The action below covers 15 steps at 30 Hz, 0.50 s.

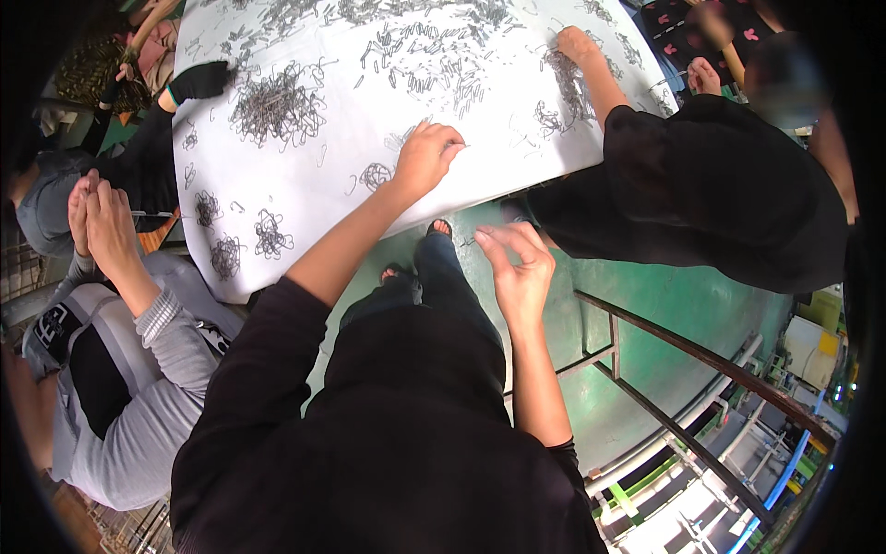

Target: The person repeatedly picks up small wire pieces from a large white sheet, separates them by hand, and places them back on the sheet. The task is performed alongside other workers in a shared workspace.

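Over a white tabletop (355, 125), I am pinching my left hand (425, 159) together near a small tangle of dark wire pieces (376, 176), while my right hand (521, 270) is hovering past the table edge above the green floor (646, 272), thumb and fingers drawn together too; whether either is gripping a piece, I cannot tell. A larger wire heap (277, 104) is lying farther left, as a co-worker in black (711, 189) is reaching onto the table at right
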Tool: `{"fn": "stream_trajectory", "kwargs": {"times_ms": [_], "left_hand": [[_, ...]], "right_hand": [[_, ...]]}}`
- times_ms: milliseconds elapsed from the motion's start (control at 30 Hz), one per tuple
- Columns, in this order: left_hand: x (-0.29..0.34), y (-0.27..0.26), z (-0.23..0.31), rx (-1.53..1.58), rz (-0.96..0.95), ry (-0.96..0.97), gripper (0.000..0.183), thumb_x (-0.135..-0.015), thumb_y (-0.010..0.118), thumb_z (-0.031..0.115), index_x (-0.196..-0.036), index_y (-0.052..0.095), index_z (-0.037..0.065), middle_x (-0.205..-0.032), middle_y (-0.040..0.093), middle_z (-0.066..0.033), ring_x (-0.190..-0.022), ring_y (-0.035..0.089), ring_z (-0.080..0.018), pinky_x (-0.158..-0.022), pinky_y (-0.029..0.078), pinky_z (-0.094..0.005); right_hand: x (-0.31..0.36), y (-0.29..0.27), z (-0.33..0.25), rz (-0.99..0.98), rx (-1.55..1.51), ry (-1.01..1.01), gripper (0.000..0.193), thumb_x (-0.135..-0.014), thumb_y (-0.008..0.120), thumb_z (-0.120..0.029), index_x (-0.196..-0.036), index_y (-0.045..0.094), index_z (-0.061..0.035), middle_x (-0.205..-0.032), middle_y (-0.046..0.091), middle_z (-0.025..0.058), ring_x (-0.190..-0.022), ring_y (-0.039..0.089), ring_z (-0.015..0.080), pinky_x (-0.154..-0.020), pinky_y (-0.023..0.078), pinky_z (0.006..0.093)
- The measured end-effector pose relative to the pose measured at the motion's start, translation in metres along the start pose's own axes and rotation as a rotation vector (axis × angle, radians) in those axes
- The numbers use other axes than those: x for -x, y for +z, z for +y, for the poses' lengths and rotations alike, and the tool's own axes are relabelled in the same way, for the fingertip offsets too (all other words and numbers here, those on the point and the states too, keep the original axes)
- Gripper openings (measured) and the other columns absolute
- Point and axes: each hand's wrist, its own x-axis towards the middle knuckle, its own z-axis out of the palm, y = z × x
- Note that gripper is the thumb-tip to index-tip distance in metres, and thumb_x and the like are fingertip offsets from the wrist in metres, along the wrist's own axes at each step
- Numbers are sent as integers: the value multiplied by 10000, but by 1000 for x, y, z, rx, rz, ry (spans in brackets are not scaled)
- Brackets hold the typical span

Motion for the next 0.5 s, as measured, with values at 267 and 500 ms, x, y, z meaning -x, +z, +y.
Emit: {"fn": "stream_trajectory", "kwargs": {"times_ms": [267,500], "left_hand": [[7,-90,75,826,-25,-482,138,-875,639,92,-991,654,18,-906,682,-64,-850,631,-107,-728,483,-245],[12,-125,87,885,115,-427,144,-866,653,67,-990,656,-6,-912,696,-81,-871,641,-119,-793,488,-262]], "right_hand": [[-54,27,-29,-11,124,-176,95,-755,722,-153,-786,722,-63,-728,640,27,-664,588,202,-755,407,325],[-83,52,-58,-72,96,-295,92,-728,736,-116,-751,709,-32,-682,622,58,-601,585,216,-661,441,327]]}}
